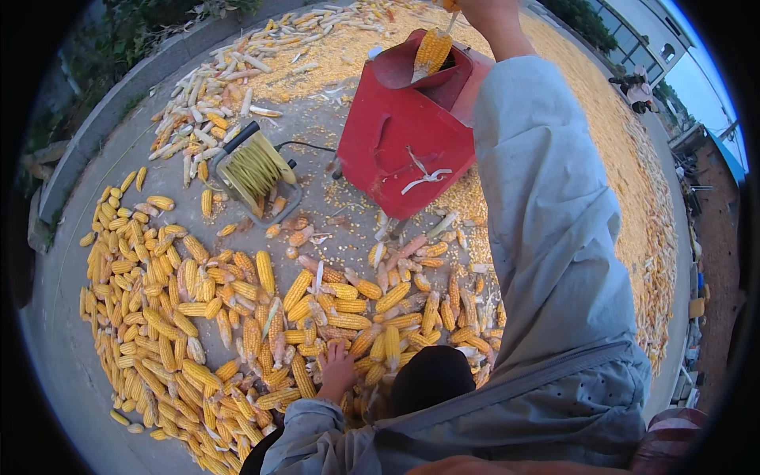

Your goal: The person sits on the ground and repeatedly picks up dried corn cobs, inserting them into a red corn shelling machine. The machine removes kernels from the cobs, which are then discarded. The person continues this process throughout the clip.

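Low in the view, my left hand point(338, 369) reaches into the heap of yellow corn ears point(172, 332). Its fingers are spread against ears there, with none visibly lifted. At the top edge my right hand point(490, 19) is above the hopper point(404, 62) of a red metal corn sheller point(404, 139). Yellow corn shows at its fingers, which the picture's edge partly cuts off. Just below, an ear of corn point(433, 52) with a pale stalk leans in the hopper mouth. The stalk runs up towards that hand. White strips hang on the sheller's front panel.
A cable reel point(252, 169) with yellow-green cord stands left of the sheller. Stripped cobs point(199, 119) lie beyond it, and loose kernels point(552, 65) cover the ground behind. A concrete kerb point(119, 113) borders the left. A dark rounded knee point(436, 374) juts over the heap.
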Motion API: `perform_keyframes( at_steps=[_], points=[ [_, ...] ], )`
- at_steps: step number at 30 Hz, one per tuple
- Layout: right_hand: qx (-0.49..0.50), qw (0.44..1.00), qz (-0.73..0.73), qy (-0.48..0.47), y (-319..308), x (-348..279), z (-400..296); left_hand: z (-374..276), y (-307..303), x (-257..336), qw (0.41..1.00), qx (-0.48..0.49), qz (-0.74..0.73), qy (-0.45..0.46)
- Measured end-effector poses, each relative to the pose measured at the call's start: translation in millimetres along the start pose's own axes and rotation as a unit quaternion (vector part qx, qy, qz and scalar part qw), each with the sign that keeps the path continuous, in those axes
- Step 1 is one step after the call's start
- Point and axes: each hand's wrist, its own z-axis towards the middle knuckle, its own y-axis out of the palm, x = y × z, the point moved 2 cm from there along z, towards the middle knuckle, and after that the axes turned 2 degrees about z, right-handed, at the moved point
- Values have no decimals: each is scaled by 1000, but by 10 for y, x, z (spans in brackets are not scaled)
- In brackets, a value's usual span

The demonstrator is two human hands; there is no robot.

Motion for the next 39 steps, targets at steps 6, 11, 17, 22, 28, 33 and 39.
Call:
perform_keyframes(
  at_steps=[6,11,17,22,28,33,39],
  points=[
    [-110,993,33,-23,179,-259,-386,25,-14,-5,1000,24,-5,4],
    [-225,969,11,-101,238,-188,-685,45,-100,40,999,45,-19,10],
    [-258,963,28,-80,248,-148,-671,27,-107,40,998,57,-14,11],
    [-151,983,94,39,-159,-189,-387,57,-101,19,998,63,-15,11],
    [-135,989,36,48,-246,-37,-452,90,-98,22,998,64,-10,13],
    [-137,975,65,160,-177,86,-578,144,79,-79,994,106,14,34],
    [-133,932,233,245,-46,-105,-595,115,-93,5,997,80,-13,21]
  ],
)
